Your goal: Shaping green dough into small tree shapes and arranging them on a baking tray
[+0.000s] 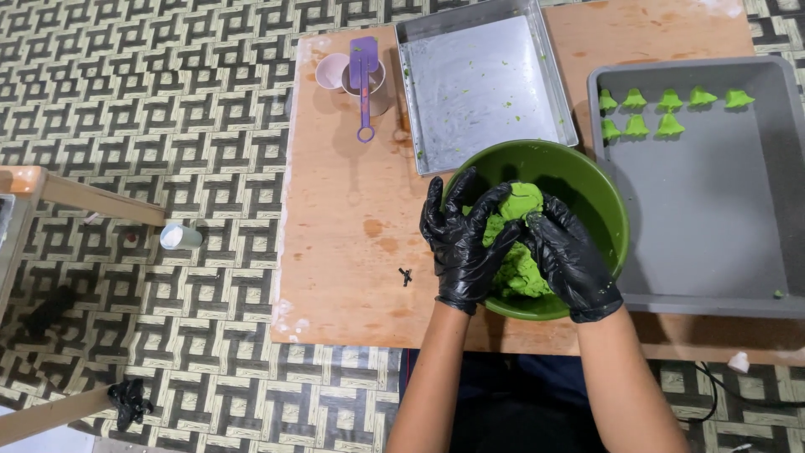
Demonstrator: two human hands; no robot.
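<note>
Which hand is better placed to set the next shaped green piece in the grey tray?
Probably the right hand. It sits on the side of the green bowl nearest the grey tray holding the shaped pieces; the left hand would have to cross over.

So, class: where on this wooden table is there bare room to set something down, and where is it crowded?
Free: the wooden table left of the green bowl, below the cups; also most of the grey tray below its green dough shapes. Crowded: the back edge, with cups, purple spatula and metal pan.
</note>
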